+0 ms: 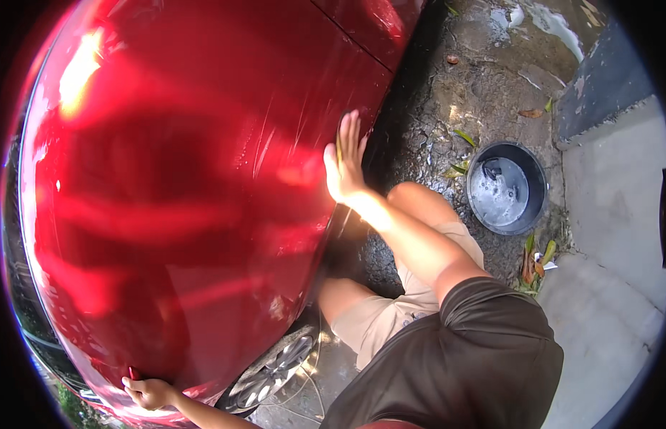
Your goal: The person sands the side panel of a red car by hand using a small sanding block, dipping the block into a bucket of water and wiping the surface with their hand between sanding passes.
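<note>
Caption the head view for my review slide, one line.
Right hand open against a red car, left hand also on it at lower left, dark bucket of water on the ground.

A glossy red car [168,200] fills most of the left half of the view, its smooth, curved bodywork running from the top edge down toward the bottom. Bright reflections and soft dark patches cover the paint, with thin pale streaks [263,150] right of centre. A dark panel seam [351,36] crosses the upper right; a silver-spoked wheel [294,355] shows below.
</note>
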`<action>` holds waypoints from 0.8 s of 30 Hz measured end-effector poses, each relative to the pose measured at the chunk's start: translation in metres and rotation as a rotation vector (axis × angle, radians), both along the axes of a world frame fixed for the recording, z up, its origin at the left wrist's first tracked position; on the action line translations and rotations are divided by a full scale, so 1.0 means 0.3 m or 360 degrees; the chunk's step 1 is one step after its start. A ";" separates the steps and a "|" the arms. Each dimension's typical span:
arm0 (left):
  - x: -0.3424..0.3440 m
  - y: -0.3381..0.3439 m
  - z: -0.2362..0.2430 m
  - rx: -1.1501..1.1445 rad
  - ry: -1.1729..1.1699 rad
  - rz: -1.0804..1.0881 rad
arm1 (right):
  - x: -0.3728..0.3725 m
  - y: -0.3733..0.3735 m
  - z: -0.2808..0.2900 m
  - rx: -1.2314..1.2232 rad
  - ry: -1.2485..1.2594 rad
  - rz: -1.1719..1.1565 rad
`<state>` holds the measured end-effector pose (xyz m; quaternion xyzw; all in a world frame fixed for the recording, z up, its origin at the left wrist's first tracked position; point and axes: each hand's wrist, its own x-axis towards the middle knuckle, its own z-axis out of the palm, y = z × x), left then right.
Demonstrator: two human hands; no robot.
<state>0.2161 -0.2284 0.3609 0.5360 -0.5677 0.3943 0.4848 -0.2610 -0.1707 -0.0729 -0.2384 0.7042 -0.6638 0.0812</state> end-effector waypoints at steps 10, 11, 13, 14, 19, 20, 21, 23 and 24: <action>-0.029 -0.018 -0.004 -0.0036 -0.0063 -0.0096 | -0.243 0.005 -0.104 -0.0088 -0.0275 -0.0098; -0.031 -0.005 -0.004 -0.0012 -0.0021 -0.0134 | -0.057 0.023 -0.093 -0.0131 -0.0165 0.0045; -0.025 0.002 0.015 -0.0015 0.0022 -0.0191 | 0.071 0.027 -0.103 0.0031 -0.0050 0.0280; 0.003 -0.006 0.022 -0.0024 0.0034 -0.0200 | 0.039 0.042 -0.093 -0.0010 -0.0026 0.0306; -0.012 -0.039 0.005 -0.0092 -0.0107 -0.0078 | -0.403 0.015 -0.102 -0.0015 -0.0308 -0.0249; -0.018 -0.032 0.004 -0.0103 -0.0132 -0.0054 | -0.314 0.005 -0.090 -0.0044 -0.0309 -0.0261; -0.034 -0.019 0.001 -0.0063 -0.0042 -0.0105 | -0.112 -0.004 -0.064 -0.0076 -0.0163 -0.0233; -0.014 0.010 -0.002 -0.0035 -0.0005 -0.0116 | 0.353 0.040 -0.011 0.0046 0.0099 0.0046; 0.019 0.008 0.005 -0.0058 -0.0041 -0.0085 | 0.489 0.103 0.027 -0.0199 0.0173 0.0359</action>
